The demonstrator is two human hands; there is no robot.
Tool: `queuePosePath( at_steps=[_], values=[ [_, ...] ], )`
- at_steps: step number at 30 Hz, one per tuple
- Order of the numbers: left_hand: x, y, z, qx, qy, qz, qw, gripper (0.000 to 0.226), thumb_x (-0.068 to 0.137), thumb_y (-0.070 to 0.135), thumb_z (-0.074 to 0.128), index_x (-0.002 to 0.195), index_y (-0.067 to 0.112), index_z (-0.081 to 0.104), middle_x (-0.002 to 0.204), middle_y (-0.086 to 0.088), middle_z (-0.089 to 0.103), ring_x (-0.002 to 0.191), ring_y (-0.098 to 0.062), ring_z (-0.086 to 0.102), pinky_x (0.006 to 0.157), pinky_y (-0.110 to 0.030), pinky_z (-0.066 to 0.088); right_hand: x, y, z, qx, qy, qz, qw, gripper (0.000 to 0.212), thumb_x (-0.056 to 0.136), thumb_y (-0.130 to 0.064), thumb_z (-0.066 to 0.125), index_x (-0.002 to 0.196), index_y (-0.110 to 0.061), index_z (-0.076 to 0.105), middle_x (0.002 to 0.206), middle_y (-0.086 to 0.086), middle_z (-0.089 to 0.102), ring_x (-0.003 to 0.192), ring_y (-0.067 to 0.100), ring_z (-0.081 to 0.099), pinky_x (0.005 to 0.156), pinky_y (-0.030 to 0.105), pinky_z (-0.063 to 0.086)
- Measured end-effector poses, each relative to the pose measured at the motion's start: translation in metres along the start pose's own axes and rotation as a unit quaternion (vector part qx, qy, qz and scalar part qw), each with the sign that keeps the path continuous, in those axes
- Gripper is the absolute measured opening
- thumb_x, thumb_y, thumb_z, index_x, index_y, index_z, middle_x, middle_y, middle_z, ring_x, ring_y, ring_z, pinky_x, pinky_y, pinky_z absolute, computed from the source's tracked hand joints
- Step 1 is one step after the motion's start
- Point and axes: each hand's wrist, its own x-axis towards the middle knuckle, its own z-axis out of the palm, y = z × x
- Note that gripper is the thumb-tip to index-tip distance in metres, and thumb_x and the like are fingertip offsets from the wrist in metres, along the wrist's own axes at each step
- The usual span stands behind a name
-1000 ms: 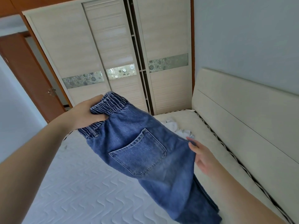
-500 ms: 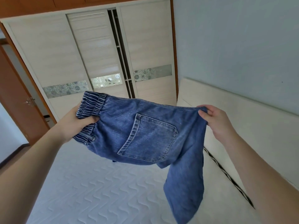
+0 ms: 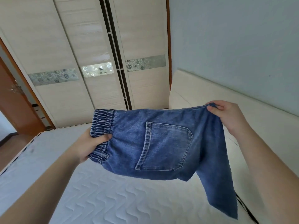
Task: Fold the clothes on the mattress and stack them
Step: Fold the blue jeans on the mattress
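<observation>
A pair of blue jeans [image 3: 163, 143] with an elastic waistband and a back pocket hangs in the air above the white quilted mattress [image 3: 100, 199]. My left hand [image 3: 90, 147] is closed on the gathered waistband at the left. My right hand [image 3: 226, 116] pinches the denim's upper edge at the right. The cloth is stretched level between both hands, and a leg droops down at the lower right. The jeans hide the far part of the mattress, so no other clothes show.
A cream padded headboard [image 3: 210, 94] runs along the right side below a pale blue wall. Sliding wardrobe doors [image 3: 90, 62] stand beyond the mattress. A brown wooden door [image 3: 14, 113] is at the far left.
My right hand took hold of the jeans' edge and lifted it up to the right. The jeans went from hanging slanted to stretched level. The view tilted upward; the white garment is out of sight.
</observation>
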Motion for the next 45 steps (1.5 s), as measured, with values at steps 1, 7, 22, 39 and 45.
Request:
queuePosePath(
  at_steps=[1,7,22,39,45],
  values=[
    [-0.006,-0.016,-0.002,-0.007,0.007,-0.019,1.000,0.066,0.052,0.034,0.089,0.112,0.020,0.064,0.108,-0.009,0.073,0.097,-0.030,0.071,0.073,-0.040,0.057,-0.004,0.011,0.008,-0.020,-0.017,0.011,1.000,0.014,0.086,-0.015,0.072,0.093,-0.027,0.077,0.094,-0.005,0.076,0.084,0.005,0.071,0.072,0.012,0.051],
    [-0.058,-0.121,-0.023,-0.016,0.044,-0.122,0.991,0.059,0.066,0.022,0.087,0.118,0.014,0.060,0.105,-0.015,0.073,0.094,-0.036,0.071,0.077,-0.048,0.057,-0.044,0.100,0.072,-0.145,-0.132,0.103,0.975,0.008,0.082,-0.027,0.077,0.081,-0.034,0.074,0.081,-0.017,0.074,0.079,-0.003,0.066,0.072,0.016,0.045],
    [-0.223,-0.266,-0.106,-0.025,0.163,-0.305,0.938,0.066,0.052,0.040,0.089,0.108,0.012,0.067,0.098,-0.012,0.075,0.086,-0.032,0.073,0.069,-0.038,0.058,-0.134,0.231,0.276,-0.202,-0.338,0.189,0.900,0.010,0.085,-0.027,0.075,0.092,-0.021,0.076,0.088,-0.011,0.072,0.086,0.005,0.063,0.074,0.017,0.042],
    [-0.278,-0.468,-0.338,-0.057,0.239,-0.448,0.860,0.027,0.081,0.019,0.076,0.106,0.015,0.065,0.091,-0.011,0.075,0.082,-0.032,0.073,0.074,-0.043,0.058,-0.230,0.317,0.606,-0.319,-0.475,0.170,0.802,0.014,0.090,-0.027,0.069,0.081,-0.021,0.060,0.074,-0.010,0.060,0.074,0.016,0.057,0.062,0.021,0.037],
    [-0.283,-0.541,-0.409,-0.030,0.240,-0.482,0.842,0.021,0.084,0.018,0.075,0.102,0.019,0.064,0.086,-0.006,0.076,0.083,-0.030,0.072,0.071,-0.038,0.056,-0.252,0.355,0.699,-0.322,-0.489,0.170,0.793,0.014,0.091,-0.028,0.067,0.084,-0.018,0.060,0.078,-0.003,0.062,0.076,0.019,0.058,0.068,0.030,0.038]
  ],
)
